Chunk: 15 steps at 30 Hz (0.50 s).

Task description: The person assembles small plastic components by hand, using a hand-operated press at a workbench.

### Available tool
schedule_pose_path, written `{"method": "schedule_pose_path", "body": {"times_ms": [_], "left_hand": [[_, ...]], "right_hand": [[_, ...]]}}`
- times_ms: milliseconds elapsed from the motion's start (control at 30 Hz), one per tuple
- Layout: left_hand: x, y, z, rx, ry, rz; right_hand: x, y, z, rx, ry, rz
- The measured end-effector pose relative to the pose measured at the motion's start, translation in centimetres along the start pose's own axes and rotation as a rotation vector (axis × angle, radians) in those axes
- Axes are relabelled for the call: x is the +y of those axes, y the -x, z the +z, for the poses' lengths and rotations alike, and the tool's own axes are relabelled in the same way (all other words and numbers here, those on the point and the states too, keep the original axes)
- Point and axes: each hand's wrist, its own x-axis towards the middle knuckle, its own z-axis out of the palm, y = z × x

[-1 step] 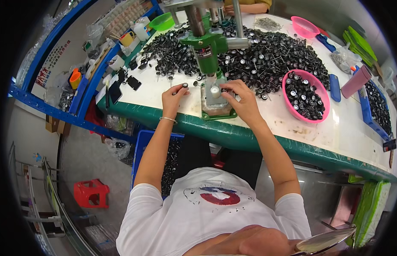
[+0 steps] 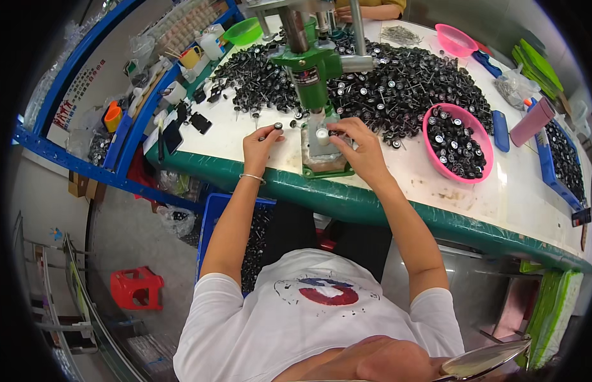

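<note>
A green bench press (image 2: 313, 83) stands at the table's near edge, with a pale round seat (image 2: 322, 135) on its metal base. Left of the base, my left hand (image 2: 260, 148) is closed on a small black round part (image 2: 278, 126) with a pale centre, held just above the tabletop. My right hand (image 2: 362, 148) reaches to the right side of the seat, thumb and fingers drawn together in a pinch. What lies between those fingertips is too small to make out. Behind the press spreads a large heap of black round parts with metal pins (image 2: 410, 83).
A pink basin (image 2: 458, 180) of black parts stands right of my right hand. Beyond it are a blue case (image 2: 500, 132), a pink cylinder (image 2: 532, 122) and a blue tray (image 2: 558, 183). A blue rack (image 2: 132, 143) stands at the left. Another person's arm (image 2: 372, 11) shows across the table.
</note>
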Motion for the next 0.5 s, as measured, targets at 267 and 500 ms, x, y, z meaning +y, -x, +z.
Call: {"method": "schedule_pose_path", "body": {"times_ms": [267,500], "left_hand": [[-1.7,-0.3,-0.2,-0.069,0.164,0.065],[-2.2,-0.1,-0.7,-0.131,0.177,0.063]], "right_hand": [[0.0,-0.5,2.4,-0.062,0.186,0.015],[-1.3,0.4,3.9,0.022,0.191,0.069]]}}
